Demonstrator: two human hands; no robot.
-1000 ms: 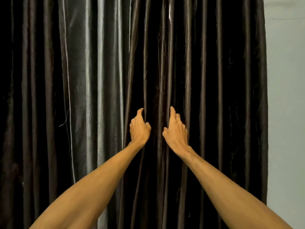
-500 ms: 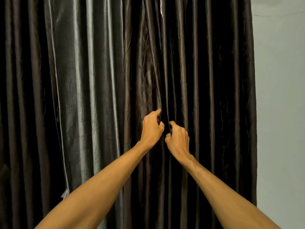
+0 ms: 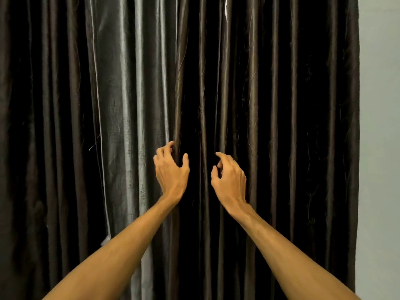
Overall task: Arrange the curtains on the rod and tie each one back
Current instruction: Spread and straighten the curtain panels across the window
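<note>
Curtains [image 3: 270, 105] hang vertically — left hand [image 3: 171, 172] grips one.

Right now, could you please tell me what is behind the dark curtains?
Nothing behind them shows. The curtains hang closed, fold over fold; only a pale wall appears beside their right edge. The left hand hooks one fold, but no gap shows there.

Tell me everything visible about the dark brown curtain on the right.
The dark brown curtain hangs spread in narrow vertical pleats, its cloth satiny with a sheen and fine creases. Its right edge ends against a pale wall; its left edge meets a silvery-grey panel. The left hand grips that left edge fold; the right hand curls at a fold, grip unclear. No tie-back shows.
</note>
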